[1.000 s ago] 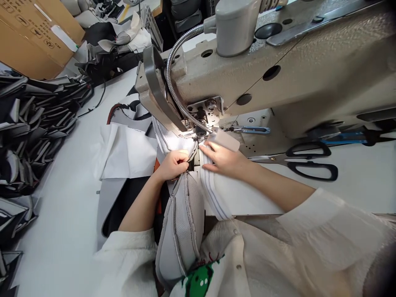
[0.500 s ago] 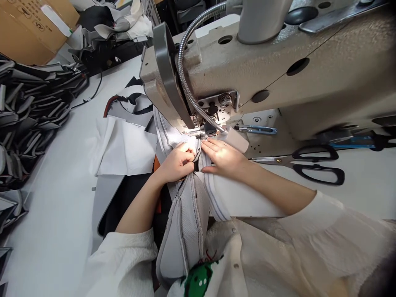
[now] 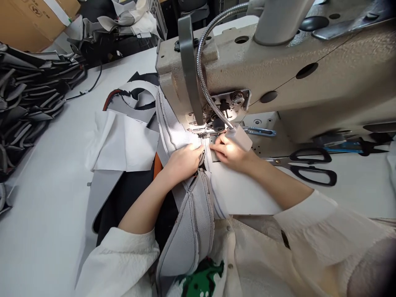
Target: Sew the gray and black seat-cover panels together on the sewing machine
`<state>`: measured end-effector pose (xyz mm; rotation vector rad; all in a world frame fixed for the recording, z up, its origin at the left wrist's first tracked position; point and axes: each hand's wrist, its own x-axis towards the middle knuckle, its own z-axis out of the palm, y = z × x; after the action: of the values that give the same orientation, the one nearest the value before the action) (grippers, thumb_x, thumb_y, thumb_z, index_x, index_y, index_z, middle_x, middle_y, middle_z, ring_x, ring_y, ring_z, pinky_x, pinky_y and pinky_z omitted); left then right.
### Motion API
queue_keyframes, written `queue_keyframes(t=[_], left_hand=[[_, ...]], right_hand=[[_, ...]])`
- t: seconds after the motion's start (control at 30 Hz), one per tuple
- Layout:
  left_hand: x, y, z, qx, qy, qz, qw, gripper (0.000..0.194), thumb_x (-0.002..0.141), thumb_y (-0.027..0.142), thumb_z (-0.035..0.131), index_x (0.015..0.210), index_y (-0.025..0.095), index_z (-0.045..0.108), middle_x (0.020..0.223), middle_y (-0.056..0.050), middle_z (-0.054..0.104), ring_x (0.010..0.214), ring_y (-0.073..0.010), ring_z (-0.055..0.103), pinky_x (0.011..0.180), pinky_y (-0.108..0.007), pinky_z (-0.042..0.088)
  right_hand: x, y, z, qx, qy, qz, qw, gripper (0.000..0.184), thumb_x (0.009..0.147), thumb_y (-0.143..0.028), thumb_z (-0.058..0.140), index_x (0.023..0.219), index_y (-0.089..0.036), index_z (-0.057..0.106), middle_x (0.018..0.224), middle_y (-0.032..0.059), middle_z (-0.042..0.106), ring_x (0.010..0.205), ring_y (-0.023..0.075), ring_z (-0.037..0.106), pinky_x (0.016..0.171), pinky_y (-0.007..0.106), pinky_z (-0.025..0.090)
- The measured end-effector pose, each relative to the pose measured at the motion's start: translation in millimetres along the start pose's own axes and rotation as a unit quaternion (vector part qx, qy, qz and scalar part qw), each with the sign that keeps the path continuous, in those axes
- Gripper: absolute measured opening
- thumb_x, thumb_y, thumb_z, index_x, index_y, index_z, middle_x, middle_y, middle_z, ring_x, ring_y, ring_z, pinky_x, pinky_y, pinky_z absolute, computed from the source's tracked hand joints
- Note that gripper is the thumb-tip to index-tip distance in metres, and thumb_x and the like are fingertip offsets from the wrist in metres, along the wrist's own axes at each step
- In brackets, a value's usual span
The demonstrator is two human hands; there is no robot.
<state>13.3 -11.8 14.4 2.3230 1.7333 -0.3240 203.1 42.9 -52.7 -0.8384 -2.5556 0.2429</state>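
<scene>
My left hand [image 3: 185, 162] is closed on a grey mesh fabric piece [image 3: 201, 206] with dark-stitched seams, just in front of the sewing machine's presser foot [image 3: 204, 135]. The piece runs under the machine head and hangs down toward my lap. Beside it, a pale strip with blue-grey lines [image 3: 219, 202] leads up to the foot. My right hand [image 3: 232, 152] rests on the machine bed right of the strip, fingers bent and somewhat apart, one fingertip at the strip's edge. The lamp [image 3: 239, 138] partly covers this hand.
Black-handled scissors [image 3: 312, 165] lie on the right, with blue tweezers [image 3: 260, 131] behind my right hand. White fabric pieces [image 3: 126, 142] lie on the left. Stacked dark and grey pieces [image 3: 34, 99] and a cardboard box [image 3: 34, 24] stand farther left.
The view has shifted slightly. My right hand has gone from lying flat on the strip to bent fingers at its right side. My left hand still grips the fabric, its back now turned up.
</scene>
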Motion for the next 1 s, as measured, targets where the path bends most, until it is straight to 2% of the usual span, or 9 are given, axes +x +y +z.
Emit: queue_keyframes(t=[0.13, 0.3, 0.57, 0.73, 0.83, 0.93, 1.0], left_hand=[[-3, 4, -0.2, 0.003, 0.024, 0.009, 1.000, 0.039, 0.088, 0.014, 0.032, 0.119, 0.019, 0.055, 0.097, -0.008, 0.058, 0.078, -0.0205, 0.059, 0.067, -0.029, 0.044], [-5, 2, 1.6, -0.008, 0.037, 0.028, 0.999, 0.035, 0.086, 0.012, 0.033, 0.110, 0.017, 0.058, 0.089, -0.007, 0.056, 0.073, -0.0193, 0.056, 0.064, -0.029, 0.042], [-9, -1, 5.6, -0.069, 0.047, 0.038, 0.996, 0.034, 0.084, 0.010, 0.034, 0.103, 0.016, 0.061, 0.084, -0.007, 0.053, 0.072, -0.0192, 0.052, 0.067, -0.029, 0.043], [-11, 3, 12.9, -0.103, 0.091, 0.045, 0.990, 0.036, 0.083, 0.008, 0.033, 0.102, 0.015, 0.063, 0.086, -0.008, 0.051, 0.081, -0.0193, 0.051, 0.074, -0.029, 0.044], [-4, 5, 13.5, -0.086, 0.105, 0.031, 0.990, 0.035, 0.085, 0.013, 0.034, 0.100, 0.018, 0.066, 0.085, -0.008, 0.052, 0.081, -0.0207, 0.052, 0.073, -0.032, 0.045], [4, 4, 10.5, -0.049, 0.114, 0.023, 0.992, 0.035, 0.084, 0.015, 0.038, 0.103, 0.020, 0.067, 0.088, -0.010, 0.055, 0.084, -0.0238, 0.053, 0.074, -0.035, 0.045], [9, 1, 8.2, -0.028, 0.118, 0.033, 0.992, 0.035, 0.083, 0.016, 0.040, 0.105, 0.019, 0.067, 0.091, -0.011, 0.058, 0.088, -0.0255, 0.054, 0.077, -0.038, 0.046]], right_hand=[[5, -13, 2, -0.018, -0.002, -0.026, 0.999, 0.032, 0.094, -0.025, 0.037, 0.113, -0.011, 0.058, 0.094, 0.0117, 0.056, 0.082, 0.0214, 0.047, 0.074, 0.034, 0.039], [9, -21, 4, -0.025, 0.019, -0.032, 0.999, 0.037, 0.091, -0.021, 0.039, 0.124, -0.008, 0.050, 0.108, 0.0165, 0.056, 0.090, 0.0245, 0.048, 0.076, 0.037, 0.040], [27, -26, 1, -0.069, -0.028, -0.006, 0.997, 0.029, 0.084, -0.012, 0.044, 0.108, -0.009, 0.060, 0.101, 0.0159, 0.059, 0.086, 0.0250, 0.049, 0.076, 0.038, 0.043], [29, -21, 3, -0.047, -0.025, -0.016, 0.998, 0.027, 0.086, -0.013, 0.045, 0.108, -0.010, 0.061, 0.096, 0.0141, 0.060, 0.089, 0.0250, 0.051, 0.081, 0.038, 0.044], [24, -16, 4, -0.028, -0.006, -0.030, 0.999, 0.029, 0.091, -0.018, 0.042, 0.114, -0.010, 0.059, 0.102, 0.0136, 0.062, 0.091, 0.0238, 0.054, 0.082, 0.037, 0.045], [18, -13, 5, -0.018, 0.011, -0.012, 1.000, 0.030, 0.095, -0.021, 0.038, 0.116, -0.012, 0.058, 0.107, 0.0124, 0.063, 0.094, 0.0231, 0.056, 0.084, 0.037, 0.046], [14, -11, 6, -0.023, 0.018, 0.008, 1.000, 0.029, 0.096, -0.023, 0.037, 0.113, -0.014, 0.059, 0.102, 0.0111, 0.064, 0.092, 0.0226, 0.057, 0.084, 0.036, 0.046]])
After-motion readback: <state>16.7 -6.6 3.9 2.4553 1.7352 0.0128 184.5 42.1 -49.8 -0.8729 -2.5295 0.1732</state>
